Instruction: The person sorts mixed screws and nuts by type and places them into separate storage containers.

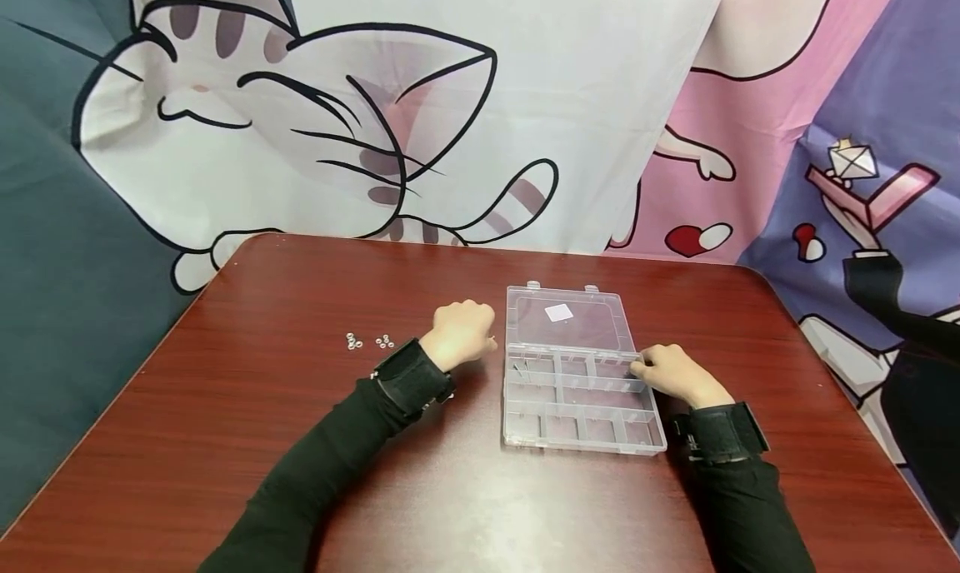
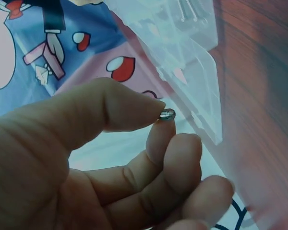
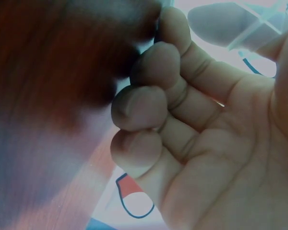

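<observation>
My left hand [image 1: 461, 333] is above the table, left of a clear plastic compartment box [image 1: 585, 450]. Between thumb and index fingertip it pinches a small, shiny metal nut [image 2: 168, 114]; the other fingers are loosely curled. The box lies with its lid [image 1: 525, 319] folded back, away from me. At the box's right side, my right hand [image 1: 678, 373] grips the edge, thumb on the inner side and curled fingers [image 3: 139, 108] along the outside. A few thin metal screws [image 1: 521, 368] appear to lie in the upper left compartment.
Two small groups of ring-like metal nuts, one on the left [image 1: 352, 341] and one beside it [image 1: 385, 341], lie on the brown table [image 1: 247, 390] left of my left hand. A cartoon-printed cloth [image 1: 585, 140] hangs behind the table's far edge. A dark object [image 1: 922, 406] stands at the far right.
</observation>
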A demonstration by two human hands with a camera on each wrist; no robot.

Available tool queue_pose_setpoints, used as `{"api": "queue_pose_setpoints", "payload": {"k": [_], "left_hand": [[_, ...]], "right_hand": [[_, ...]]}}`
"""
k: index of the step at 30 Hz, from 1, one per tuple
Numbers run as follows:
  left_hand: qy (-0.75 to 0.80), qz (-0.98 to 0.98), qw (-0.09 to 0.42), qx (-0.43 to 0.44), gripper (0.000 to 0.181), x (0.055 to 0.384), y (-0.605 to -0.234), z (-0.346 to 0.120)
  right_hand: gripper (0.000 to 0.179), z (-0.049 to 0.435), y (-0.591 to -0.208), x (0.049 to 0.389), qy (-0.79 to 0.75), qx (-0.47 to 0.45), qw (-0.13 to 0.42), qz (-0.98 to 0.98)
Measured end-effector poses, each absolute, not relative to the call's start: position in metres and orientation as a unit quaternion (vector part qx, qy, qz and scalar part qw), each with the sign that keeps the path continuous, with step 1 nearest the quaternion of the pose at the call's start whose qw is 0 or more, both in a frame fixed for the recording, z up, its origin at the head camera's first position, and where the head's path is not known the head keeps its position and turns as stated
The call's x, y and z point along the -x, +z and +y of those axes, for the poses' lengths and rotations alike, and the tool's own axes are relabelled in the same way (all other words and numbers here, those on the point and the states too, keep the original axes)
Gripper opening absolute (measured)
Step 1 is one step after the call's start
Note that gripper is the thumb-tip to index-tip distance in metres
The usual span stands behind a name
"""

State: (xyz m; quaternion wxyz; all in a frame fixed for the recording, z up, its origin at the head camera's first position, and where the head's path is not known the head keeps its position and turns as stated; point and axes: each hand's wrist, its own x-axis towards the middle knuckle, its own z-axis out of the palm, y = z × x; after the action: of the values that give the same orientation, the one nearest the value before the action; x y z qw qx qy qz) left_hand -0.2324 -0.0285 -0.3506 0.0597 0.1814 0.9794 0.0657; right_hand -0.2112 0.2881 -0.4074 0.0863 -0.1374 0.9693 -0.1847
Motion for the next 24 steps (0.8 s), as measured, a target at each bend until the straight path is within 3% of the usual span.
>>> {"api": "queue_pose_setpoints", "payload": {"k": [19,24], "left_hand": [[0.072,0.969,0.028,-0.236,0.018,0.231,-0.347,0.0],[0.073,0.95,0.025,-0.302,0.017,0.234,-0.349,0.006]], "right_hand": [[0.022,0.291,-0.408,0.213,-0.193,0.138,0.085,0.968],[0.021,0.291,-0.408,0.213,-0.189,0.136,0.092,0.968]]}}
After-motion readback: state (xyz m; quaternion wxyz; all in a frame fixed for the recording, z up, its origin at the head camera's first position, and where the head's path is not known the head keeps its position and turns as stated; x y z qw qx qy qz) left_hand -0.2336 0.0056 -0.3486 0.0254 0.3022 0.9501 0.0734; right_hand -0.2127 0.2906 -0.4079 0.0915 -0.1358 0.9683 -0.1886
